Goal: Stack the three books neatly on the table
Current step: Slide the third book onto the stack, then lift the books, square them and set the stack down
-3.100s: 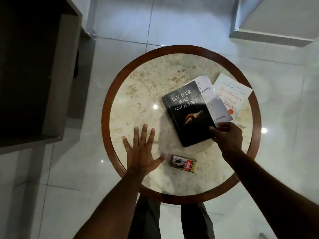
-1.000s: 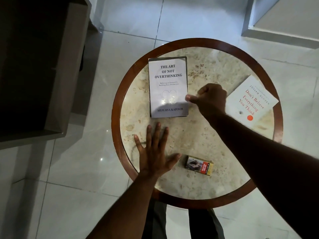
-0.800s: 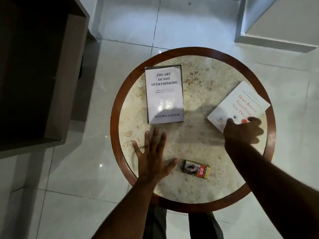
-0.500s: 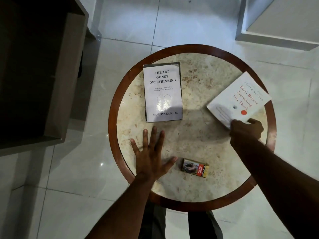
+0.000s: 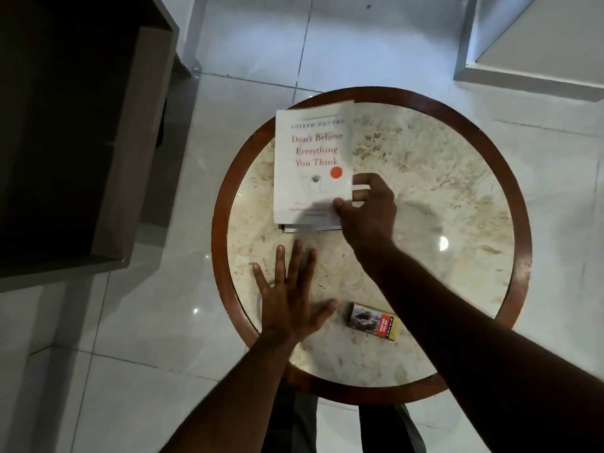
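Observation:
A white book titled "Don't Believe Everything You Think" lies on top of the pile at the table's far left. My right hand grips its lower right corner, thumb on the cover. Beneath it only a thin edge of the other books peeks out along the near side. My left hand rests flat on the marble top near the front left rim, fingers spread, holding nothing.
The round marble table has a brown wooden rim. A small cigarette pack lies near the front edge. A dark cabinet stands to the left on the tiled floor, and a white ledge sits at top right.
My right hand has carried the white red-lettered book from the table's right side over to the left, onto "The Art of Not Overthinking". The left hand stayed flat.

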### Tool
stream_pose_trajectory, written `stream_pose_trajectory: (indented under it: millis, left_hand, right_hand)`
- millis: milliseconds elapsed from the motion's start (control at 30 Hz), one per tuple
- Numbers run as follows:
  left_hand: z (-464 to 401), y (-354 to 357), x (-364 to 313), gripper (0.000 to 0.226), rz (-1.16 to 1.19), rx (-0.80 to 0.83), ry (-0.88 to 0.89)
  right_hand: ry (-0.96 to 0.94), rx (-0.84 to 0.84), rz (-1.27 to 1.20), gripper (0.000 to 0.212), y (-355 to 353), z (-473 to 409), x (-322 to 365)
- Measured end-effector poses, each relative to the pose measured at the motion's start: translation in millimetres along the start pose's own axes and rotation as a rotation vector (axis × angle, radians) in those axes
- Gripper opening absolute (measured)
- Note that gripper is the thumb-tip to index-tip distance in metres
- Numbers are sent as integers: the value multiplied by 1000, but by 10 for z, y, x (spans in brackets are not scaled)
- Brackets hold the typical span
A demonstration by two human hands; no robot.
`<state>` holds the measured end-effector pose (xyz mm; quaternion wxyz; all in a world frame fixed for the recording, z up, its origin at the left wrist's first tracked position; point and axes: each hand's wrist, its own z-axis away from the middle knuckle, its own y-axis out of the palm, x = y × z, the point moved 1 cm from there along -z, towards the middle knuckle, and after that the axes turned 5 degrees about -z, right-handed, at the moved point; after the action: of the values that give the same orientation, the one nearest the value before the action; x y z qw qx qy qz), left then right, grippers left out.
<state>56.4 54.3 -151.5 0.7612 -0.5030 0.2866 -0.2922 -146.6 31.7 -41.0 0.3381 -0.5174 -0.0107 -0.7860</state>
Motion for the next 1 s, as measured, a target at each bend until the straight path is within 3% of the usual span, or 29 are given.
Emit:
stream_pose_trajectory:
  millis: [167, 233, 333, 400, 467, 600, 667, 767, 833, 933, 1000]
  left_hand:
    - [35, -69, 79, 93, 136, -131, -15]
    - [-38, -245, 147, 79, 377, -309, -101]
    - [-435, -609, 234, 54, 875, -512, -447]
    - [-814, -889, 253, 43, 1046, -429, -609]
    - [-1188, -1095, 236, 34, 1026, -286, -606]
    - [-1717, -1305, 155, 30, 1096, -69, -673]
    - [-1816, -1381, 149, 30, 1163, 40, -730]
    - [-1740, -1539, 129, 29, 1218, 31, -593]
    - [-1585, -1672, 99, 35, 1146, -113, -452]
    - [-1334, -1774, 89, 45, 1180, -287, -306]
    - [-1197, -1781, 102, 49, 1208, -362, -216]
  right_hand:
    - [129, -16, 216, 29, 5, -125, -164]
    - [94, -38, 223, 39, -66, -189, -155]
    - [90, -88, 94, 51, -144, -368, -72]
    - [133, -58, 52, 47, -117, -543, -13]
    - [197, 11, 27, 43, -36, -681, 42]
    - [160, 55, 89, 14, 160, -782, 77]
    - [189, 53, 64, 23, 165, -785, 78]
    - [263, 180, -180, 27, 72, -728, 152]
    - [87, 223, -221, 28, -19, -672, 186]
    - [-342, 144, -87, 30, -175, -547, 262]
    - [-532, 117, -53, 34, -258, -442, 258]
